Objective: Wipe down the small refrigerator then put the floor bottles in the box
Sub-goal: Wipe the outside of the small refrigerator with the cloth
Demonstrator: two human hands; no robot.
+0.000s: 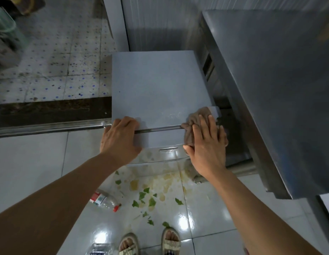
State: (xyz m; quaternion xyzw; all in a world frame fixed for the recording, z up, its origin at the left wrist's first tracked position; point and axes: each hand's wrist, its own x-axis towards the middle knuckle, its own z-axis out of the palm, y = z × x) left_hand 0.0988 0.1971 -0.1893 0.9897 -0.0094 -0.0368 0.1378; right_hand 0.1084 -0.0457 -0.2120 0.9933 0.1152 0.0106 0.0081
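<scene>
While the small refrigerator stands pale grey beside the steel counter, its flat top shows damp streaks at the near right; the left hand curls over its near left edge; the right hand presses flat-fingered on a brown cloth at the near right corner; one clear red-capped bottle lies on the floor, near left.

No legible text, bottle label included.
</scene>
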